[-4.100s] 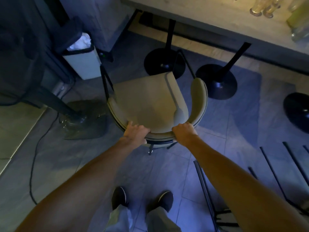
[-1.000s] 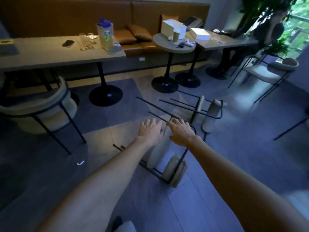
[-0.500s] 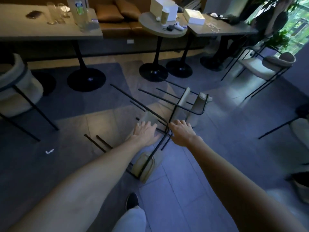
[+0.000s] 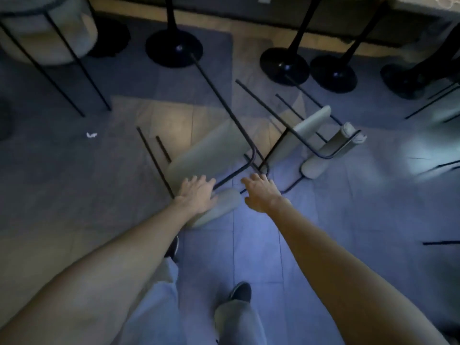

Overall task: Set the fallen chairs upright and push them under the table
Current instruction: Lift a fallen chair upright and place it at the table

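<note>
Two beige padded chairs with thin black legs lie tipped over on the floor. The nearer fallen chair (image 4: 209,150) lies on its side with legs pointing away and to the left. My left hand (image 4: 196,194) rests flat, fingers spread, on its curved backrest (image 4: 221,207). My right hand (image 4: 261,194) hovers open just right of that backrest, near the black frame, touching nothing I can see. The second fallen chair (image 4: 313,128) lies behind to the right, its frame tangled close to the first. An upright chair (image 4: 47,33) stands at the top left.
Black round table bases (image 4: 174,47) (image 4: 285,62) (image 4: 333,72) line the far side, under tables mostly out of frame. More thin chair legs (image 4: 433,103) show at the right edge. A small white scrap (image 4: 91,135) lies on the tiles. My feet stand below the hands.
I have stepped closer and my view has tilted down, so the tabletops are out of view. Both hands have lowered to the nearer fallen chair; the left now lies on its backrest.
</note>
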{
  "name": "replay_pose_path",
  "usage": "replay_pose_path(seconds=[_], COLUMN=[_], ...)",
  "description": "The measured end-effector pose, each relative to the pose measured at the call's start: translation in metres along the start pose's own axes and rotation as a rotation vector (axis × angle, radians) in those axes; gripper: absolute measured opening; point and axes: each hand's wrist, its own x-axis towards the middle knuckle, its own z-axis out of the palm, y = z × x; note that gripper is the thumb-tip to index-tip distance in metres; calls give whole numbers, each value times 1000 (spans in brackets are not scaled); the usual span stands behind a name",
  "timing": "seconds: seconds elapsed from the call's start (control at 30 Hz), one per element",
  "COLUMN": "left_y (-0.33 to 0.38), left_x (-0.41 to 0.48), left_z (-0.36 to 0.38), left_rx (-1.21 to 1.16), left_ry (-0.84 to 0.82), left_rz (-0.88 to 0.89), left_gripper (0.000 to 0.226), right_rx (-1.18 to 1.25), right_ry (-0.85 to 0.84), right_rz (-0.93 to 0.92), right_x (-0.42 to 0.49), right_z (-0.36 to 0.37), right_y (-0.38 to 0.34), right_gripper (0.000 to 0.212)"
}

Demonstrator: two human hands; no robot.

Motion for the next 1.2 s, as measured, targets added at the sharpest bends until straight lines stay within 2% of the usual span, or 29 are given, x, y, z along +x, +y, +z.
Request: replay_pose_path(seconds=[0.27, 0.5, 0.57, 0.67, 0.77, 0.83, 0.93, 1.0, 1.1, 1.2], left_y=[7, -33, -46, -59, -66, -71, -75, -76, -79, -82], left_x=[-32, 22, 42, 73, 100, 113, 125, 130, 130, 134], left_z=[141, 253, 287, 336, 375, 395, 411, 417, 420, 411], left_rx=[-52, -11, -23, -73, -226, -309, -326, -337, -328, -331], left_ry=[-34, 180, 224, 321, 497, 619, 817, 895, 928, 927], left_rz=[-244, -336, -348, -342, -329, -306, -270, -263, -245, -245], left_gripper=[58, 86, 94, 107, 117, 115, 105, 105, 103, 101], right_rx=[34, 66, 186, 537, 772, 994, 1281, 1316, 1354, 1428], right_ry=[-83, 29, 113, 334, 596, 719, 731, 687, 711, 742], right_rz=[-151, -177, -119, 29, 70, 82, 76, 41, -32, -115], right_x=[13, 99, 125, 159, 183, 199, 217, 228, 235, 236], right_z=[129, 231, 253, 280, 308, 327, 346, 357, 367, 373], right_y=[-12, -49, -62, -75, -87, -94, -103, -108, -115, -120], right_gripper=[56, 66, 66, 58, 49, 49, 58, 57, 46, 45])
